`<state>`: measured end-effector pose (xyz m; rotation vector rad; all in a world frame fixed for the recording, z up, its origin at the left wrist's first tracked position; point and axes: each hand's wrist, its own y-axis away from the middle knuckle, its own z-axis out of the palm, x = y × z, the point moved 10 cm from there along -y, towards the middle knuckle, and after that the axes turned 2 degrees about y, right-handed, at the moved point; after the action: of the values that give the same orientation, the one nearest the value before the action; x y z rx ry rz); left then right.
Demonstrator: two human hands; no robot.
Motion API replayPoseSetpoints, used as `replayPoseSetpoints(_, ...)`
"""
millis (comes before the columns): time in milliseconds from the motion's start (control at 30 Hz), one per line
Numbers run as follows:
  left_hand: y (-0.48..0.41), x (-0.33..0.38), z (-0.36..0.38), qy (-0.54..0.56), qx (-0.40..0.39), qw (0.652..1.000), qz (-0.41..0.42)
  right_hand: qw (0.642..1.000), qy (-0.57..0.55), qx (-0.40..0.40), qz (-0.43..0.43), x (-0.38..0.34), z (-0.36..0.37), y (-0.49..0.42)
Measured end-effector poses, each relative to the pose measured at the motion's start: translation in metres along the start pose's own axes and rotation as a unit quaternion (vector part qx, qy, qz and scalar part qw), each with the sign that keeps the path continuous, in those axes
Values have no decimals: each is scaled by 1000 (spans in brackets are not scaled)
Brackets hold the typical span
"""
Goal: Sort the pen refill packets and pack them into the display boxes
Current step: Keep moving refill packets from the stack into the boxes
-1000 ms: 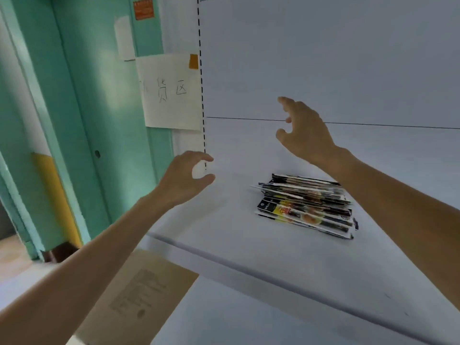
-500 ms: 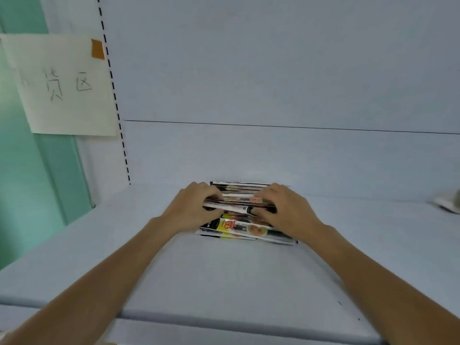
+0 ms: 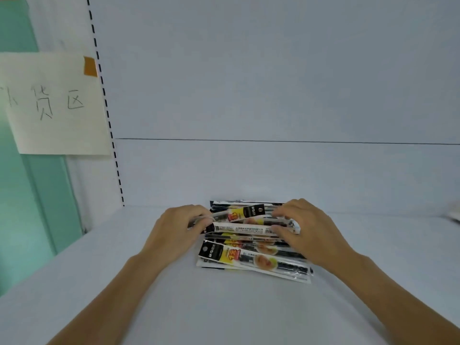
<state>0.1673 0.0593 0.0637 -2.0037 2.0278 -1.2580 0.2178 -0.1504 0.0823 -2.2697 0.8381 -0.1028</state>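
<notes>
Fingers (image 3: 199,221) curled around refill packets (image 3: 249,229)

Both bare hands, left (image 3: 174,235) and right (image 3: 311,232), gripping opposite ends of long glossy black-and-yellow refill packets (image 3: 245,221) atop a stack (image 3: 254,260) on pale grey shelf (image 3: 224,307).

A pale grey-white shelf (image 3: 149,307) carries everything here, its flat board running back to a rear panel of the same colour. Near the back, roughly at the middle, a loose stack of pen refill packets (image 3: 254,261) lies flat on it, long sides running left to right, the lowest ones fanned forward toward the shelf's front edge. At the far right edge, a small whitish object (image 3: 454,214) also sits on the board, too cropped to identify.
</notes>
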Motion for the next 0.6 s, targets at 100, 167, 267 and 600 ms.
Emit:
replayPoseSetpoints(100,2,2,-2,-8,10,1000,-4,998,13,-53,14,1,13,2)
replayPoseSetpoints(167,5,5,-3,1,17,1000,-4,998,8,-51,20,3,11,3)
replayPoseSetpoints(267,8,11,-7,45,40,998,0,999,-4,-29,30,6,5,5)
replayPoseSetpoints(600,11,-17,-13,277,101,946,-135,999,-29,-7,39,2,2,7)
